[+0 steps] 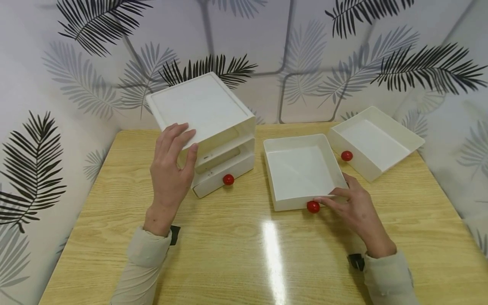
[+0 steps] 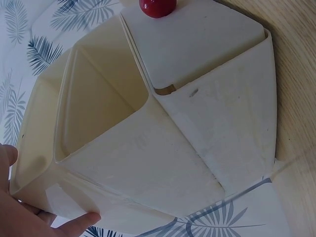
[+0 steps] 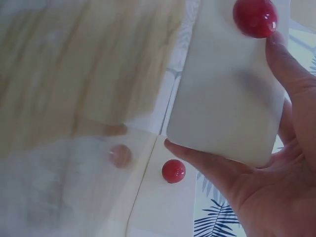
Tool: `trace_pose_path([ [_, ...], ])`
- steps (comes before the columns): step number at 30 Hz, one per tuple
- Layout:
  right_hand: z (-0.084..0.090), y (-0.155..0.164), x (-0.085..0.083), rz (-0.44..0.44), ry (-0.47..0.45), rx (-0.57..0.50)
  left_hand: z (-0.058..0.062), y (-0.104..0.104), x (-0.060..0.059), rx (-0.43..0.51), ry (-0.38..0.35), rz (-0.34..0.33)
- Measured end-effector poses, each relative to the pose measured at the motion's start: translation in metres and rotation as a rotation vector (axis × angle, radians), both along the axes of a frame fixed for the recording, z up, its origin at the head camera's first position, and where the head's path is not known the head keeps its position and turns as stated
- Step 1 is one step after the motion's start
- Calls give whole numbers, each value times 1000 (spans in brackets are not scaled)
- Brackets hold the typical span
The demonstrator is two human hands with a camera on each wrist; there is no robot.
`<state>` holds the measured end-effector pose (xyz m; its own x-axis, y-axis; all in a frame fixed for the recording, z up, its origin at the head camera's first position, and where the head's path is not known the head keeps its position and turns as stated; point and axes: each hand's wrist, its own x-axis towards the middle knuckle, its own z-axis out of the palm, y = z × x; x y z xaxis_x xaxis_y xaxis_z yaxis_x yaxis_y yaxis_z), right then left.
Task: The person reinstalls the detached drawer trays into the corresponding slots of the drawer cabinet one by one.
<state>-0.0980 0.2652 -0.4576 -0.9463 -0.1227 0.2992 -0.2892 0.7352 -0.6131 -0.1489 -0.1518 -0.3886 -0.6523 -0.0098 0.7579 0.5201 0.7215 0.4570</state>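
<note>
A white three-slot drawer cabinet [image 1: 206, 108] stands tilted at the table's back left. My left hand [image 1: 183, 146] grips its front left corner, fingers on the top and thumb down the front; the left wrist view shows the hand [image 2: 29, 222] at that corner of the cabinet [image 2: 148, 148]. Its bottom drawer [image 1: 219, 173] with a red knob [image 1: 228, 179] is in; the two upper slots are empty. My right hand [image 1: 343, 197] holds the front right corner of an empty white drawer [image 1: 301, 169] on the table, beside its red knob [image 1: 313, 206].
A second empty white drawer [image 1: 375, 142] with a red knob [image 1: 346, 156] lies at the back right, close to the wall. The wooden table [image 1: 244, 254] is glossy. Leaf-patterned walls close in on the left, back and right.
</note>
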Motion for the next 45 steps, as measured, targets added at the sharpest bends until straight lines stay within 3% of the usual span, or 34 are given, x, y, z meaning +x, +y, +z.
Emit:
trace_pose_path([
  [17,11,-6,13,29,37,-49,0,0,0,-2,2,1],
  [34,21,-1,26,59,166,-30,1,2,-1,2,15,0],
  [45,24,-13,35,110,106,-26,1,3,-1,14,6,-2],
])
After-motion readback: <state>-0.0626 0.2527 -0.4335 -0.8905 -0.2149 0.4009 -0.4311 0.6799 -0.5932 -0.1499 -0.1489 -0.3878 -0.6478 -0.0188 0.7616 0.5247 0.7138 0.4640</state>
